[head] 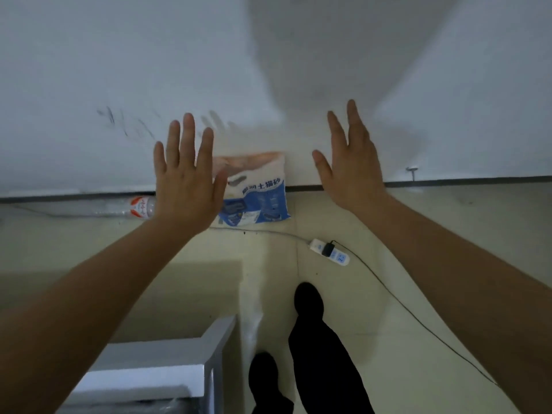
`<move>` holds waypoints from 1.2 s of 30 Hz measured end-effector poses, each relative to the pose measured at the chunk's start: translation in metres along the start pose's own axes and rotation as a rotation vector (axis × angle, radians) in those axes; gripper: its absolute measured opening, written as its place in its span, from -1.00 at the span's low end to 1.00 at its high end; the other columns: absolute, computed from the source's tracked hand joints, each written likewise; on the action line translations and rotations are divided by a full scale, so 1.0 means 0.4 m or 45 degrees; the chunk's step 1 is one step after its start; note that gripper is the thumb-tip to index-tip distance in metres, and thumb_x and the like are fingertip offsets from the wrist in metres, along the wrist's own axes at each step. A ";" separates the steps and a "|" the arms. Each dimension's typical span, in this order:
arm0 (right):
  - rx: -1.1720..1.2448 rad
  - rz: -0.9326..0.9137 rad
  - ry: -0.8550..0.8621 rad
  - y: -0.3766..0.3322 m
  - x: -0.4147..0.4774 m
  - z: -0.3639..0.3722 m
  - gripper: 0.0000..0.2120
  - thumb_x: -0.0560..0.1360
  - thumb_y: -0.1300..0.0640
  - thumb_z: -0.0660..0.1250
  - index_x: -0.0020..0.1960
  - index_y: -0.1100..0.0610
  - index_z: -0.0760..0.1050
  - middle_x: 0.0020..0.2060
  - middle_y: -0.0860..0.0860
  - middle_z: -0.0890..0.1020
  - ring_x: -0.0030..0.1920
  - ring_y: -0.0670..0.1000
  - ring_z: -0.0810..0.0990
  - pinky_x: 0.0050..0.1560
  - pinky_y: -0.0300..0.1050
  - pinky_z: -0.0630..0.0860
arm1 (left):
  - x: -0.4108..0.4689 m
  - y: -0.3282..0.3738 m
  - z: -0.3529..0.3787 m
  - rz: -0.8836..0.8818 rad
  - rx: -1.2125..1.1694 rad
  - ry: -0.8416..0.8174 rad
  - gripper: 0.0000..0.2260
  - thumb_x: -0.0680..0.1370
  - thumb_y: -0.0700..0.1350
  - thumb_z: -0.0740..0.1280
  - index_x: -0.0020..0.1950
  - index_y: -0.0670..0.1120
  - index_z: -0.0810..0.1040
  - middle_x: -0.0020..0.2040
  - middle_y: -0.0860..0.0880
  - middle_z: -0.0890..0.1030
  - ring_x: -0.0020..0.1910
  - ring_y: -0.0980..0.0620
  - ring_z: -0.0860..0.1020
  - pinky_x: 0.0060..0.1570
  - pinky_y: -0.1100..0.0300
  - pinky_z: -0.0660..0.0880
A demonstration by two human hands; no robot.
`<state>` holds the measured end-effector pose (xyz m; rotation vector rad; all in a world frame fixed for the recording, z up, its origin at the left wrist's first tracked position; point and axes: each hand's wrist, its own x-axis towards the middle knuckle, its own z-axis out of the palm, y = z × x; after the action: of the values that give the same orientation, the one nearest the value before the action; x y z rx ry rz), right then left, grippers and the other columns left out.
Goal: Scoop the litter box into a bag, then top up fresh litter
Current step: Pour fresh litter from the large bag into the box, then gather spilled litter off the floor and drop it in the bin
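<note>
A blue, white and orange bag of cat litter (pixel 257 192) leans against the white wall at the floor line. My left hand (pixel 186 177) is stretched out in front of it, fingers spread, palm away, covering the bag's left edge. My right hand (pixel 354 162) is held up to the right of the bag, also flat with fingers apart, holding nothing. No litter box or scoop shows in this view.
A clear plastic bottle (pixel 131 208) with a red label lies along the wall at left. A white power strip (pixel 330 251) with a black plug and cable lies on the tiled floor. A grey box corner (pixel 179 354) stands bottom left. My dark-trousered legs (pixel 316 354) are below.
</note>
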<state>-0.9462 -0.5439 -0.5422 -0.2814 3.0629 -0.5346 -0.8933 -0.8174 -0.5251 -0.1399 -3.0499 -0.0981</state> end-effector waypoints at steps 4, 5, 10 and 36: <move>-0.075 0.050 0.253 -0.054 -0.111 -0.339 -0.36 0.65 -0.12 0.06 0.61 0.14 -0.01 0.58 0.23 -0.09 0.57 0.22 0.02 0.51 0.18 0.15 | 0.004 0.094 -0.357 0.157 0.025 0.202 -0.43 0.66 0.13 -0.02 0.57 -0.17 0.06 0.57 -0.26 -0.02 0.55 -0.26 -0.05 0.45 -0.27 0.00; -0.084 0.095 0.301 -0.069 -0.158 -0.425 -0.36 0.65 -0.13 0.05 0.61 0.14 -0.02 0.59 0.23 -0.09 0.57 0.21 0.02 0.51 0.17 0.14 | -0.005 0.132 -0.447 0.182 0.003 0.253 -0.44 0.66 0.13 -0.01 0.57 -0.17 0.06 0.57 -0.26 -0.02 0.55 -0.26 -0.04 0.46 -0.26 -0.02; -0.121 0.259 0.449 -0.061 -0.448 -0.750 -0.38 0.66 -0.15 0.04 0.62 0.09 -0.03 0.59 0.18 -0.10 0.58 0.16 0.01 0.54 0.08 0.08 | -0.081 0.375 -0.727 0.244 -0.243 0.411 -0.46 0.66 0.10 0.07 0.56 -0.17 0.11 0.56 -0.25 0.04 0.54 -0.25 0.01 0.45 -0.24 0.03; -0.597 2.296 0.881 0.147 -3.084 -1.159 -0.36 0.63 -0.15 0.11 0.59 0.16 0.08 0.57 0.24 0.04 0.52 0.27 0.16 0.46 0.21 0.19 | -1.889 2.115 -1.046 2.150 -0.620 0.009 -0.42 0.62 0.16 0.03 0.56 -0.13 0.12 0.56 -0.22 0.08 0.54 -0.21 0.04 0.43 -0.24 0.12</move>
<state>0.2338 -0.1124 -0.1399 2.6294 2.2611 0.2885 -0.0293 -0.0721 -0.1259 -2.3718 -1.8199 -0.6153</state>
